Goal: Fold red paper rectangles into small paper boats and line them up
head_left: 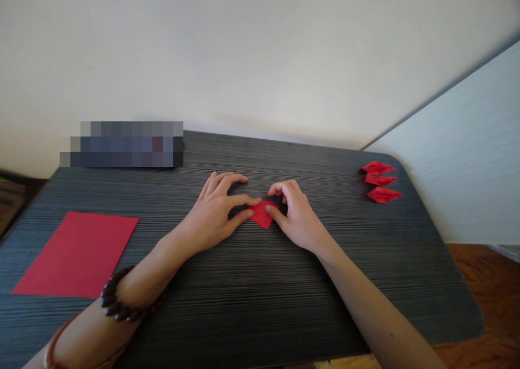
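Note:
A small piece of folded red paper point(262, 217) lies on the dark table, one pointed corner facing me. My left hand point(219, 209) pinches its left side between thumb and index finger, with the other fingers stretched out over the tabletop. On the right side, the thumb of my right hand point(294, 214) presses on the paper while the fingers curl in behind it. My hands cover both side edges, so the folds there are partly hidden.
A red paper square point(79, 255) lies at the left of the table point(244, 309). Three folded red paper shapes point(384, 194) sit in a column at the far right. A pixelated object point(125, 144) stands at the back left, near the wall point(260, 54).

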Demonstrator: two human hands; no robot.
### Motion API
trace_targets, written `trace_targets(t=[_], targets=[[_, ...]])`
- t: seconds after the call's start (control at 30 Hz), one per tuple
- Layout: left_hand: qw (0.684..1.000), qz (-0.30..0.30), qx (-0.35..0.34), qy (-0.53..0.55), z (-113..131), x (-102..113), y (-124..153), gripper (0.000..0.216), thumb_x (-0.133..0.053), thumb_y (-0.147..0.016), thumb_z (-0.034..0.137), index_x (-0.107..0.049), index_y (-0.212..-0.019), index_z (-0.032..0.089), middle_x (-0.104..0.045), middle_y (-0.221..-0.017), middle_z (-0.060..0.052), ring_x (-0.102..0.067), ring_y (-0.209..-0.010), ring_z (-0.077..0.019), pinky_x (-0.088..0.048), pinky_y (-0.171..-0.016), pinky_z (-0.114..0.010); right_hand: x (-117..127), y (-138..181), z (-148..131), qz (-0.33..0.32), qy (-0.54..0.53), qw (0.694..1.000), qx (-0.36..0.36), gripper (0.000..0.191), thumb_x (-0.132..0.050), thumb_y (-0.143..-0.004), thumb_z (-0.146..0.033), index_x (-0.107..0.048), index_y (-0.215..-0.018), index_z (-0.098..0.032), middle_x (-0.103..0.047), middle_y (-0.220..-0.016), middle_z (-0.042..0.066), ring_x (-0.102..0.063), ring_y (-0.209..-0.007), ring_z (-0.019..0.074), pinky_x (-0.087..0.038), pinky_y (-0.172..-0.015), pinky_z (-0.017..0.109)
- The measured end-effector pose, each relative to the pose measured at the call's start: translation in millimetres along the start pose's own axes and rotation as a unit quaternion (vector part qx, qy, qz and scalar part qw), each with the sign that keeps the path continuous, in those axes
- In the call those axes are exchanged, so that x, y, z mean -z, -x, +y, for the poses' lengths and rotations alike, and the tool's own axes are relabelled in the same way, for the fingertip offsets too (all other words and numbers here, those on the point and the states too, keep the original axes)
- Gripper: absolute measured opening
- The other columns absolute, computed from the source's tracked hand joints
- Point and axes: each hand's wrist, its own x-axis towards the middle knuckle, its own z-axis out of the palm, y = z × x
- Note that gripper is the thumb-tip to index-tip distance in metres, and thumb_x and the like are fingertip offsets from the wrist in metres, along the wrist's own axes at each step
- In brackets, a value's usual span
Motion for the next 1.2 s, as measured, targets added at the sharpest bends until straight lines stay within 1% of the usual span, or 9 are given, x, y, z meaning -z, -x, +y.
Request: trace_targets(t=[0.2, 0.4, 0.53, 0.63, 0.83, 0.97, 1.07, 1.13, 1.2], targets=[[1.000, -0.010, -0.004, 0.008, -2.9, -0.2, 0.5, 0.028, -0.052, -0.089, 0.036, -0.064, -0.114, 0.037, -0.042, -0.133, -0.003, -0.034, -0.127, -0.0274, -0.016, -0.111, -0.059, 8.2, -2.2, 6.7, -0.030, -0.039, 0.999, 0.011, 0.025, -0.053, -0.080, -0.009, -0.053, -0.098, -0.025, -0.051, -0.099, 0.003, -0.051, -0.082, 0.0153, -0.045, -0.079, 0.035], [1.000, -0.022, -0.012, -0.001, -5.5, 1.9, 1.1, 0.030, -0.050, -0.090, 0.036, -0.062, -0.117, 0.038, -0.041, -0.135, -0.003, -0.033, -0.129, -0.0267, -0.015, -0.111, -0.058, 16.6, -2.6, 10.6, -0.052, -0.066, 0.996, 0.027, 0.030, -0.049, -0.078, -0.003, -0.053, -0.100, -0.023, -0.051, -0.094, 0.002, -0.051, -0.079, 0.0137, -0.045, -0.075, 0.031], [0.999, -0.026, -0.030, 0.003, -7.2, 1.6, 1.5, 0.039, -0.057, -0.083, 0.048, -0.059, -0.121, 0.039, -0.040, -0.138, -0.003, -0.029, -0.132, -0.0301, -0.015, -0.110, -0.059, 17.8, -0.1, 14.1, -0.050, -0.060, 0.996, 0.048, 0.031, -0.047, -0.079, -0.004, -0.054, -0.102, -0.023, -0.054, -0.096, 0.003, -0.053, -0.080, 0.0140, -0.045, -0.073, 0.031], [0.999, -0.020, -0.038, 0.001, -8.3, -1.5, 1.0, 0.041, -0.059, -0.081, 0.051, -0.059, -0.120, 0.039, -0.045, -0.137, -0.002, -0.030, -0.132, -0.0295, -0.013, -0.110, -0.059, 19.0, 1.9, 13.9, -0.059, -0.065, 0.994, 0.066, 0.035, -0.046, -0.080, -0.006, -0.054, -0.108, -0.024, -0.057, -0.102, 0.004, -0.055, -0.084, 0.0150, -0.046, -0.075, 0.032], [0.997, 0.021, -0.068, 0.022, -7.7, -4.0, -1.7, 0.031, -0.051, -0.091, 0.038, -0.061, -0.118, 0.028, -0.060, -0.120, -0.004, -0.046, -0.120, -0.0215, -0.022, -0.111, -0.050, 22.2, 4.3, 7.1, -0.096, -0.047, 0.988, 0.107, 0.045, -0.050, -0.077, -0.005, -0.054, -0.117, -0.025, -0.057, -0.112, 0.005, -0.055, -0.098, 0.0183, -0.045, -0.090, 0.038], [0.994, 0.057, -0.077, 0.055, -6.6, -1.7, -3.5, 0.027, -0.047, -0.093, 0.033, -0.065, -0.111, 0.023, -0.065, -0.108, -0.004, -0.054, -0.107, -0.0185, -0.032, -0.106, -0.042, 12.2, 6.1, 2.9, -0.061, 0.000, 0.991, 0.116, 0.036, -0.058, -0.081, -0.015, -0.056, -0.116, -0.024, -0.056, -0.114, 0.006, -0.052, -0.108, 0.0206, -0.041, -0.097, 0.040], [0.991, 0.075, -0.075, 0.085, -5.7, -0.8, -3.9, 0.025, -0.047, -0.094, 0.030, -0.066, -0.105, 0.020, -0.068, -0.101, -0.004, -0.056, -0.101, -0.0190, -0.038, -0.100, -0.040, 3.9, 7.2, 2.0, -0.007, -0.011, 0.994, 0.109, 0.017, -0.052, -0.090, -0.024, -0.062, -0.104, -0.024, -0.061, -0.104, 0.005, -0.056, -0.098, 0.0189, -0.045, -0.089, 0.037], [0.987, 0.091, -0.068, 0.110, -4.0, -0.6, -3.4, 0.022, -0.048, -0.093, 0.029, -0.066, -0.102, 0.020, -0.069, -0.098, -0.004, -0.057, -0.099, -0.0195, -0.040, -0.096, -0.039, 2.1, 7.8, 2.6, 0.015, -0.048, 0.993, 0.104, 0.015, -0.051, -0.091, -0.027, -0.064, -0.098, -0.023, -0.063, -0.094, 0.004, -0.058, -0.088, 0.0168, -0.047, -0.082, 0.034], [0.983, 0.106, -0.040, 0.142, -1.4, -0.3, -2.5, 0.021, -0.052, -0.091, 0.031, -0.065, -0.103, 0.021, -0.070, -0.097, -0.003, -0.059, -0.098, -0.0191, -0.043, -0.093, -0.037, 2.9, 8.0, 3.7, 0.027, -0.087, 0.992, 0.084, 0.015, -0.053, -0.090, -0.028, -0.064, -0.099, -0.023, -0.064, -0.087, 0.002, -0.059, -0.079, 0.0151, -0.047, -0.075, 0.031]])
